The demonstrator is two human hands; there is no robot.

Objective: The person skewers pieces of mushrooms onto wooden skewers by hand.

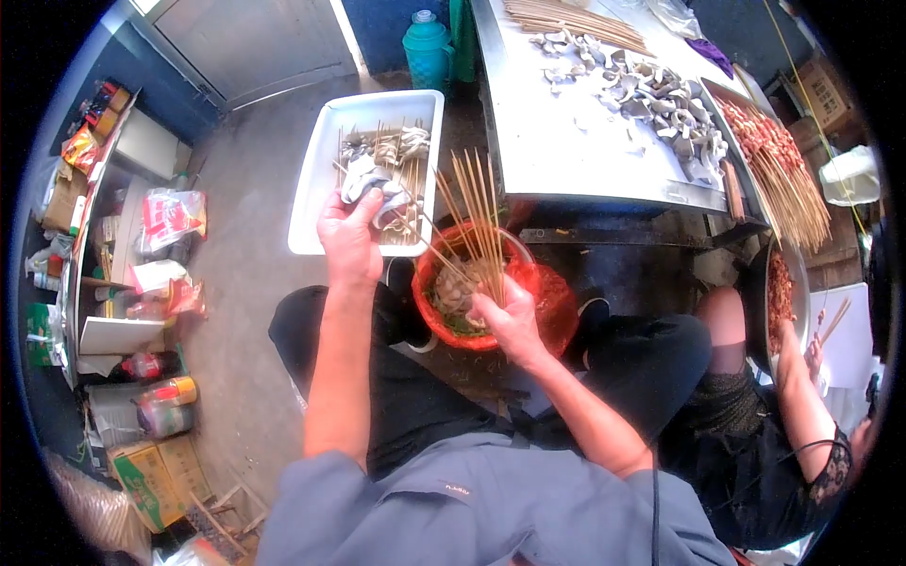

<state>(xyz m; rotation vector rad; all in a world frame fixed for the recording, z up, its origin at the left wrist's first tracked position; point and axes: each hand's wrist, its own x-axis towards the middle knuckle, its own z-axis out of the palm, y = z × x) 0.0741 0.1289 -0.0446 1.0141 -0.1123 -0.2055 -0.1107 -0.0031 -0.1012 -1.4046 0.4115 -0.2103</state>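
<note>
My left hand (351, 236) is closed on a skewer of grey-white oyster mushroom pieces (361, 179), held over the near edge of a white plastic tray (313, 203). Finished-looking mushroom skewers (408, 149) lie in that tray. In my right hand (510, 316) is a fanned bundle of bamboo skewers (479, 212), points upward. The held skewer slants down from my left hand toward the right one. Under the bundle stands a red-lined bucket (434, 325) with pale mushroom pieces and some green bits inside.
A metal table (528, 141) at the upper right bears loose mushroom pieces (670, 108), bamboo skewers (576, 24) and a tray of meat skewers (769, 156). Another person's arm (802, 406) reaches into a meat bowl (781, 292). A teal thermos (427, 52) and cluttered shelf (118, 236) stand nearby.
</note>
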